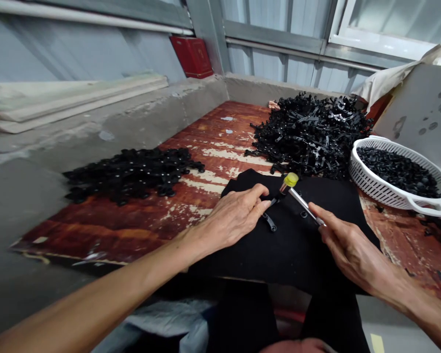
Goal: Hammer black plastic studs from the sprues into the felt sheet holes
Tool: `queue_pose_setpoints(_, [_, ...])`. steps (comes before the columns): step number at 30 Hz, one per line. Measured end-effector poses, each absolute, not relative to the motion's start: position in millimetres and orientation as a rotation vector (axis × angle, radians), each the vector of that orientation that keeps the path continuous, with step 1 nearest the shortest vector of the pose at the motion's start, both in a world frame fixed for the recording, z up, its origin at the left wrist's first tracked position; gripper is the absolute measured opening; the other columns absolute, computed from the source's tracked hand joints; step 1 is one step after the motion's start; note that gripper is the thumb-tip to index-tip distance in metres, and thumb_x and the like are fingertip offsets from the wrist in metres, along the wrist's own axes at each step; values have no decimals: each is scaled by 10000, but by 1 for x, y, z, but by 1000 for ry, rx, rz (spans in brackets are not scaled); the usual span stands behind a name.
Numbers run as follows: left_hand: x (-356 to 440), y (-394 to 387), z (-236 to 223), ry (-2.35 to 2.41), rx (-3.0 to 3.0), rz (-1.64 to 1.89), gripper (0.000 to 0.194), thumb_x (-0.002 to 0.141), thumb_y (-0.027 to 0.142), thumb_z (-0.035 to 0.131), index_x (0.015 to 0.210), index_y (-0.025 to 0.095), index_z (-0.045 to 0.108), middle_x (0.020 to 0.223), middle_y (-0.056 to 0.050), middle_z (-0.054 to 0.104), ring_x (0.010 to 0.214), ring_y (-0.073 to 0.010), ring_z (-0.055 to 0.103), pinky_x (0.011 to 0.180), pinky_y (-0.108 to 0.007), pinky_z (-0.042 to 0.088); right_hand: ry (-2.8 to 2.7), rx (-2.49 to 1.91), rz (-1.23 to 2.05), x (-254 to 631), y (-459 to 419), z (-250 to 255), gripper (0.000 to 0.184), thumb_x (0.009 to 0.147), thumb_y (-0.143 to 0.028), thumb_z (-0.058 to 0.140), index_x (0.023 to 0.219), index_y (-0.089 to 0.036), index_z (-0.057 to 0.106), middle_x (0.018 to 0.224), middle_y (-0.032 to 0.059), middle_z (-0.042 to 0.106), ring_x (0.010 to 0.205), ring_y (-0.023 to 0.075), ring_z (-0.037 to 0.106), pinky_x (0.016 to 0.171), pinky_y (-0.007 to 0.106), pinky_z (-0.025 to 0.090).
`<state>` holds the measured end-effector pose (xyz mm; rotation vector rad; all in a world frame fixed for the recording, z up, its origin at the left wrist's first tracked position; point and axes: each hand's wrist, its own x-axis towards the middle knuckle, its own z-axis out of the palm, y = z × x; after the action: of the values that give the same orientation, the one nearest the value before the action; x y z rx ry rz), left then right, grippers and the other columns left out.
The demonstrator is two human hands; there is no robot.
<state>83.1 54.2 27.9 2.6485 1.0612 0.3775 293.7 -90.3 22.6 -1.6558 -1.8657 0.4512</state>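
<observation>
My right hand is wrapped round the metal handle of a small mallet with a yellow-green face on top. The mallet's head is over the black mat, just right of my left fingertips. My left hand pinches a small black plastic part with a curved arm and a round end, low over the mat. Its far end is hidden by my fingers and the mallet head. Another small round black piece lies on the mat under the mallet's handle.
A big heap of black parts stands at the back of the worn red-brown board. On the left is a lower pile of black pieces. A white basket at right holds small black pieces. Behind stands a red box.
</observation>
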Motion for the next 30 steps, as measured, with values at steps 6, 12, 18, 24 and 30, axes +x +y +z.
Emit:
queue_pose_setpoints(6, [64,61,25,546,2908,297,348,945,225,378,1243,270,552,1289,-89,483,1030,-195,558,855,-332,475,-1205,-1597,738,297,-118,8,458,987,-328,423,1444,-312,387,705,-40,515,470,85,440,395,189,383])
queue_pose_setpoints(12, [78,55,37,629,2998,265,235,933,261,437,922,175,656,1231,-152,492,1116,-290,481,888,-464,486,-1019,-1501,813,298,-122,3,476,960,-423,484,1418,-313,415,685,-57,514,439,77,449,376,191,401])
queue_pose_setpoints(18, [84,58,41,501,2950,404,257,937,191,402,803,184,621,1236,-124,530,1154,-273,450,927,-480,461,-971,-1451,860,300,-122,2,478,951,-427,501,1411,-317,427,711,-52,527,445,78,465,368,191,410])
queue_pose_setpoints(24, [106,44,36,708,2922,481,295,973,250,362,788,185,582,821,-64,609,911,-226,503,837,-410,427,-945,-1398,860,300,-120,-1,492,951,-428,506,1419,-318,402,724,-54,534,448,69,462,377,180,408])
queue_pose_setpoints(30, [132,30,34,915,2785,339,315,944,257,399,708,187,595,770,-56,640,854,-228,528,794,-393,387,-955,-1384,864,300,-120,0,483,956,-420,499,1418,-319,402,717,-59,522,446,65,459,373,173,407])
